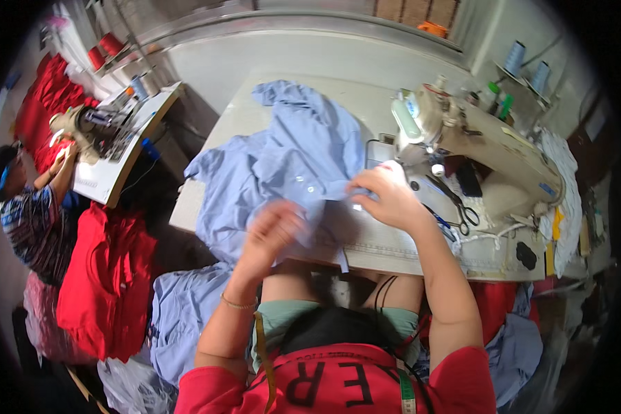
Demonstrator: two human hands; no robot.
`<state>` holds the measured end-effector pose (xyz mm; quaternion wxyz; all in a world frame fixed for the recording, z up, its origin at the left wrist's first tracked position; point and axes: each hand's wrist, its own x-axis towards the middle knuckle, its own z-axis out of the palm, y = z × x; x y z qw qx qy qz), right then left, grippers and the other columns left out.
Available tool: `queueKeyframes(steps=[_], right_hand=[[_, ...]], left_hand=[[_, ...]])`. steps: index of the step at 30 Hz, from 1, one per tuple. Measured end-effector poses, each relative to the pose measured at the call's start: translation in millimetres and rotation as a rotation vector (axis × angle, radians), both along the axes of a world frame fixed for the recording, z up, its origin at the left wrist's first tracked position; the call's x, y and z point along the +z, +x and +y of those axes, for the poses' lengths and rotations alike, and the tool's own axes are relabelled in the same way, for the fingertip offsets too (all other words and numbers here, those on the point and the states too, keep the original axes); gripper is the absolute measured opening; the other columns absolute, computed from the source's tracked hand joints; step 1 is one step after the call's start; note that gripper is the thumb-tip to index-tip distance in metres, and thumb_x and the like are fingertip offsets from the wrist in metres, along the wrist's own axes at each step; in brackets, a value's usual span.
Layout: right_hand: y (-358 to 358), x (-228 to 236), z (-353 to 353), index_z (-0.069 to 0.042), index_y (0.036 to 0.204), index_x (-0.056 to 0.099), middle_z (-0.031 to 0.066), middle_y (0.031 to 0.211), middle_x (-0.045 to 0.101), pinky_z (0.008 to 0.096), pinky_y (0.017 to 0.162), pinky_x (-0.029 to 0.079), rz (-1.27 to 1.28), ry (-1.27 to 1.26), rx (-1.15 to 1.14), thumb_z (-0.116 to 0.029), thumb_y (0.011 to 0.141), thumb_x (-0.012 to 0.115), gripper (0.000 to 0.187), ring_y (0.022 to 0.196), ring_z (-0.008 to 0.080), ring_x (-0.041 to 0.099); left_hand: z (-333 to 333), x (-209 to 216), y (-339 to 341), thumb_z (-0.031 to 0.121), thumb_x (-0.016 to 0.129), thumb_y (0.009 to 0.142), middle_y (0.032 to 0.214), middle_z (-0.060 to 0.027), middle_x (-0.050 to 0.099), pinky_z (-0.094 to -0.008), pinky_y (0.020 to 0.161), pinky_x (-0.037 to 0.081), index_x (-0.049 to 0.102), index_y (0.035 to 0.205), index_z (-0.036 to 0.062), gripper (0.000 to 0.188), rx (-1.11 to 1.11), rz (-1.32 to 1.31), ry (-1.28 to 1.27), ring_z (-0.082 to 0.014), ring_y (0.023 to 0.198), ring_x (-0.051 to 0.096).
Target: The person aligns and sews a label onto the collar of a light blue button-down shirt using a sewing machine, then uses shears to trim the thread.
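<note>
A light blue shirt (290,152) with small pale buttons lies bunched over the left and middle of the white sewing table (386,259). At its right edge my right hand (390,199) pinches the cloth between thumb and fingers, just left of the sewing machine's (490,152) lit needle area. My left hand (274,231) hovers over the near part of the shirt, its fingers smeared by motion. Whether it touches the cloth cannot be made out. A narrow blue strip hangs over the table's front edge between my hands.
Black-handled scissors (459,207) lie right of my right hand, beside the machine. Blue thread cones (515,58) stand at the back right. Red garments (107,276) are piled at left; another person (34,214) works there at a second machine (83,131).
</note>
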<state>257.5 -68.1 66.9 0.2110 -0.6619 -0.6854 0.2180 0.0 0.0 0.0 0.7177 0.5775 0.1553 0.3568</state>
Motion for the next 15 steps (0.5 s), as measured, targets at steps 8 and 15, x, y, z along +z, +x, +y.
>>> queueKeyframes(steps=[8,15], right_hand=[[-44.7,-46.5,-59.5,-0.011,0.11,0.06,0.0116,0.116,0.053,0.0402,0.091,0.042,0.015,0.348,0.033,-0.016,0.083,0.059,0.028,0.103,0.0291,0.052],[-76.6,-72.2,-37.7,-0.007,0.115,0.056,0.0098,0.111,0.053,0.0396,0.087,0.045,-0.368,0.351,0.093,-0.012,0.08,0.056,0.035,0.102,0.0283,0.051]], left_hand=[[55.8,20.5,-9.3,0.009,0.059,0.087,0.097,-0.0104,0.064,-0.0335,0.08,0.047,0.062,0.106,0.003,0.021,0.293,0.544,0.725,-0.0219,0.091,0.06],[83.6,-5.1,-28.1,0.024,0.057,0.087,0.101,-0.0139,0.059,-0.0394,0.077,0.046,0.061,0.1,0.003,0.025,0.432,0.988,1.179,-0.0324,0.09,0.057]])
